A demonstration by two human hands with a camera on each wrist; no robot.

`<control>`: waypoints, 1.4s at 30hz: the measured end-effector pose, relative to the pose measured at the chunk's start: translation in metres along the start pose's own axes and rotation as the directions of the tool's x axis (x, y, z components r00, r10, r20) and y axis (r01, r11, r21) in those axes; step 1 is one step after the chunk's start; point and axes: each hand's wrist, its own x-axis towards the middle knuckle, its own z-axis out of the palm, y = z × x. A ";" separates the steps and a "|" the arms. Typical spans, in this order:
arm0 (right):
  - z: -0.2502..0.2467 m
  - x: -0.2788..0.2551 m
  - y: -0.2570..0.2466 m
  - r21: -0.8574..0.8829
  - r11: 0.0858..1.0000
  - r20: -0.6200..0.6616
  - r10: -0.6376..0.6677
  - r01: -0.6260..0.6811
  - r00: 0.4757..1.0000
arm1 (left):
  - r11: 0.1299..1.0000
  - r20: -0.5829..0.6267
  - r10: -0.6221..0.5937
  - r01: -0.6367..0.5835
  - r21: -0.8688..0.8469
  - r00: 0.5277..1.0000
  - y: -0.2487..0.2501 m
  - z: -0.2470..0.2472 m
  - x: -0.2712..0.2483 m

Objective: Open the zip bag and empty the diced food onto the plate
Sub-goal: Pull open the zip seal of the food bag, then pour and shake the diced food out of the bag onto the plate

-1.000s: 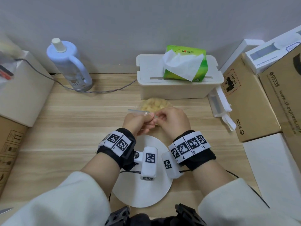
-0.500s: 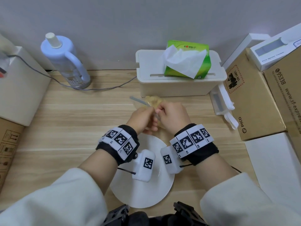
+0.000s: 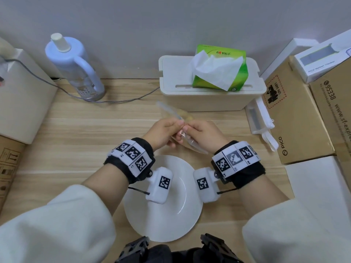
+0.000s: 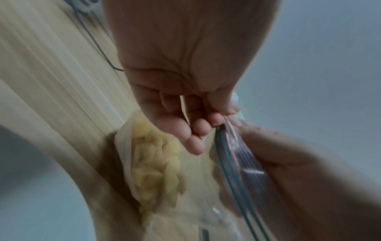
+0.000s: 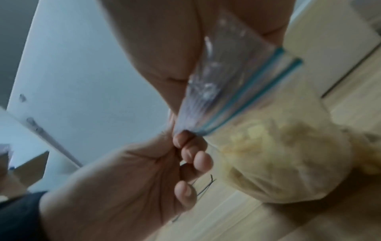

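A clear zip bag [image 3: 182, 116] with yellow diced food [image 4: 156, 163] hangs over the wooden table, just beyond the white plate [image 3: 167, 221]. My left hand [image 3: 179, 123] pinches the bag's top edge, fingers [image 4: 206, 128] curled at the teal zip strip [image 4: 226, 163]. My right hand [image 3: 187, 130] pinches the same edge right beside it, and the plastic lip [image 5: 222, 70] runs up under its palm. The zip strip's teal lines [image 5: 251, 88] lie close together. The food [image 5: 278, 154] bulges at the bag's bottom, away from the hands.
A cream storage box [image 3: 209, 99] with a green tissue pack [image 3: 218, 71] stands right behind the bag. A lavender bottle [image 3: 76, 67] and a grey cable [image 3: 121, 100] are at the back left. Cardboard boxes [image 3: 296, 118] line the right side.
The hands have drawn closer together on the bag's top edge. The bag has turned from broad-side to edge-on, so less of the food shows from above.
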 end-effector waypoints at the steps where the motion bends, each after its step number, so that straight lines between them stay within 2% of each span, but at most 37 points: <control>1: 0.000 0.000 0.001 -0.026 1.000 -0.045 0.015 -0.016 0.999 | 1.000 -0.012 0.012 -0.012 -0.015 1.000 0.000 -0.002 0.001; 4: -0.004 0.000 -0.004 -0.287 0.955 -0.148 0.034 -0.076 0.988 | 1.000 -0.069 0.027 -0.027 -0.001 0.997 0.000 -0.004 0.002; 5: -0.006 0.000 -0.004 -0.316 0.945 -0.168 0.033 -0.085 0.985 | 1.000 -0.067 0.027 -0.026 0.014 0.997 0.001 -0.003 0.002; 13: -0.007 -0.001 -0.001 -0.285 0.953 -0.234 0.035 -0.103 0.972 | 0.984 -0.113 0.020 0.000 0.176 0.993 0.009 -0.009 -0.003; 15: -0.023 -0.002 0.012 -0.221 0.956 -0.339 0.108 -0.191 0.934 | 0.984 -0.205 -0.031 0.066 0.163 0.978 0.005 -0.022 -0.007; 17: -0.039 -0.003 0.022 -0.204 0.956 -0.414 0.110 -0.210 0.903 | 0.979 -0.252 -0.054 0.101 0.179 0.966 0.004 -0.033 -0.013; 19: -0.040 -0.004 0.022 -0.226 0.957 -0.404 0.078 -0.183 0.911 | 0.961 -0.194 -0.091 0.137 0.241 0.977 0.010 -0.033 -0.013; 21: -0.030 -0.004 0.015 -0.180 0.968 -0.384 0.092 -0.172 0.919 | 0.943 -0.159 -0.178 0.214 0.255 0.971 0.020 -0.021 -0.013; 25: -0.012 -0.002 0.014 -0.064 0.969 -0.386 0.197 -0.239 0.901 | 0.859 -0.176 -0.320 0.363 0.362 0.931 0.025 -0.011 -0.008; 29: -0.013 -0.002 0.021 -0.129 0.954 -0.363 0.209 -0.271 0.908 | 0.777 -0.188 -0.379 0.422 0.467 0.906 0.029 -0.018 -0.010; 31: -0.026 -0.005 0.026 -0.033 0.969 -0.449 0.206 -0.247 0.869 | 0.745 -0.252 -0.351 0.432 0.508 0.902 0.042 -0.025 -0.014; 33: -0.040 -0.008 0.025 0.063 0.978 -0.546 0.201 -0.199 0.813 | 0.713 -0.333 -0.240 0.399 0.577 0.912 0.057 -0.032 -0.018; 34: -0.045 -0.011 0.022 0.112 0.980 -0.569 0.198 -0.164 0.798 | 0.722 -0.357 -0.181 0.370 0.585 0.916 0.065 -0.033 -0.021; 35: -0.049 -0.015 0.019 0.193 0.975 -0.569 0.203 -0.111 0.797 | 0.765 -0.357 -0.145 0.333 0.551 0.923 0.072 -0.031 -0.023; 36: -0.053 -0.019 0.016 0.313 0.949 -0.545 0.218 -0.044 0.810 | 0.849 -0.329 -0.142 0.286 0.444 0.933 0.080 -0.026 -0.027; 37: -0.055 -0.024 0.013 0.452 0.891 -0.507 0.231 0.029 0.830 | 0.929 -0.283 -0.157 0.239 0.283 0.946 0.088 -0.020 -0.032; 38: -0.057 -0.030 0.012 0.588 0.804 -0.458 0.239 0.090 0.856 | 0.970 -0.244 -0.178 0.212 0.122 0.953 0.096 -0.015 -0.037; 40: -0.054 -0.041 0.018 0.782 0.602 -0.387 0.268 0.160 0.882 | 0.985 -0.196 -0.163 0.150 -0.081 0.967 0.111 -0.003 -0.050; 42: -0.040 -0.052 0.028 0.868 0.475 -0.335 0.349 0.143 0.875 | 0.991 -0.192 -0.098 0.078 -0.107 0.976 0.120 0.004 -0.064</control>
